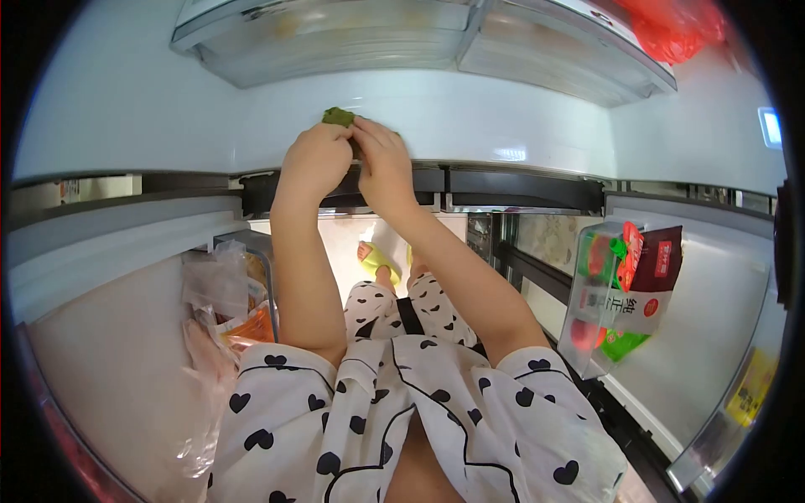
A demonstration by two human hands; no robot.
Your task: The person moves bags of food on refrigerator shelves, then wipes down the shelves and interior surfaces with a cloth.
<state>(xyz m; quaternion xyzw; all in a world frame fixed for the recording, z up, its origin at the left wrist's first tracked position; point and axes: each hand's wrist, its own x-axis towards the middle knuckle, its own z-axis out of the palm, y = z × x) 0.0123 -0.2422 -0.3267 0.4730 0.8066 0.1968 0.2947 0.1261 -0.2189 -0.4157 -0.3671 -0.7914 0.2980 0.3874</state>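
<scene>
An olive-green cloth, bunched up, lies at the white floor of an open fridge, near its front edge. My left hand is closed on the cloth from the left, fingers curled. Beside it, my right hand also grips the cloth, its fingertips close to the left hand's. Most of the cloth is hidden under the fingers; only its far end and a small bit at the right show.
Clear drawers hang above, with a red plastic bag at upper right. Open doors flank me: plastic bags fill the left door's rack, and a dark packet stands in the right door's bin. Dark rails edge the front.
</scene>
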